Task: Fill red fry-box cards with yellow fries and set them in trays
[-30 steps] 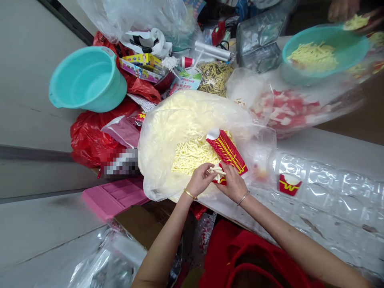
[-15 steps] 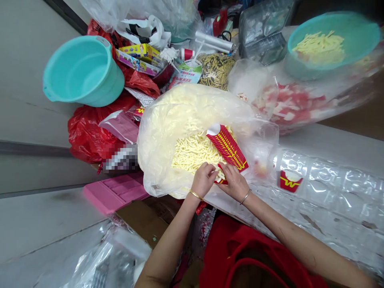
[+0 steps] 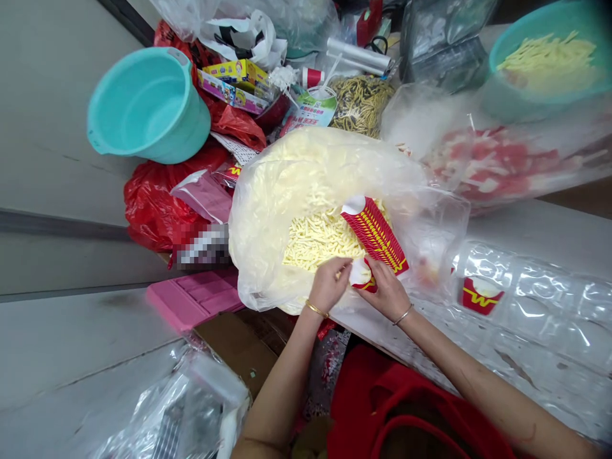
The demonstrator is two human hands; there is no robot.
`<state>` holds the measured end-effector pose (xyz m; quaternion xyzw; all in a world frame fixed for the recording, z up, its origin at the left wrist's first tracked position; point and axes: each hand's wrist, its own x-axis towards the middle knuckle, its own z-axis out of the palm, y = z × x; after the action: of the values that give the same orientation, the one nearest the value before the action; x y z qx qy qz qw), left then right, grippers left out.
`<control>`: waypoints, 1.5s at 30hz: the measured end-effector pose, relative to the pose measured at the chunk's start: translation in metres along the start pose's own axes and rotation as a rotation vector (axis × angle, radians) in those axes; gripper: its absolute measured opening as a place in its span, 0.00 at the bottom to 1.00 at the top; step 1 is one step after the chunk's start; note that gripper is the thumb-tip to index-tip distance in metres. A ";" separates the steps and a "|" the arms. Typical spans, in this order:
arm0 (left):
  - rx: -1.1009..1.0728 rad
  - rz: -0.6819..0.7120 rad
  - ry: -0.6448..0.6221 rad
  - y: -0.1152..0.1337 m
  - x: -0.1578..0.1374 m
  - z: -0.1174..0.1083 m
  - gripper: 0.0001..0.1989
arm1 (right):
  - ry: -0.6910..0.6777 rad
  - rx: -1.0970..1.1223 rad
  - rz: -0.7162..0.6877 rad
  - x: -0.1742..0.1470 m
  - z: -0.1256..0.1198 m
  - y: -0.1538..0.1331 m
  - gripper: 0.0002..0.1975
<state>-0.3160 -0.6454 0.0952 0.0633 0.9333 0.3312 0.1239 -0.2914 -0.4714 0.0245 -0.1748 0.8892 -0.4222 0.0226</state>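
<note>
My right hand [image 3: 386, 292] grips a small red French fry carton [image 3: 367, 285] with a white inner face. Beside the carton's mouth, my left hand [image 3: 329, 284] is closed in a pinch; what its fingers hold, if anything, is too small to make out. Both hands are over the near edge of a large clear plastic bag [image 3: 268, 191], opened wide. Inside it lies a heap of pale yellow fry-shaped pieces [image 3: 315, 239]. A nested stack of red and yellow cartons [image 3: 375, 234] leans on the heap, just beyond my right hand.
On the right, a clear compartment tray [image 3: 530, 287] bears one red carton [image 3: 480, 296]. A bag of red and white pieces [image 3: 507, 159] and a teal basin [image 3: 502, 95] with pale sticks stand behind. Another teal basin [image 3: 143, 108] sits left, above red bags [image 3: 162, 204].
The view has shifted, so most things appear farther right. My left fingers have drawn slightly away from the carton, and its white inner face shows more where pale pieces showed between the hands.
</note>
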 end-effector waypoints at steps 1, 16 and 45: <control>0.095 -0.049 0.074 -0.009 0.010 -0.004 0.13 | 0.007 -0.001 0.014 0.001 0.000 0.002 0.38; -0.449 -0.376 0.219 -0.050 0.044 -0.008 0.08 | 0.006 -0.010 0.087 0.008 -0.005 0.005 0.39; 0.245 -0.518 0.341 -0.046 0.075 -0.009 0.17 | 0.048 0.068 0.015 0.014 -0.001 0.000 0.39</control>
<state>-0.3919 -0.6709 0.0587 -0.2179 0.9585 0.1798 0.0375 -0.3043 -0.4752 0.0262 -0.1572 0.8759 -0.4561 0.0104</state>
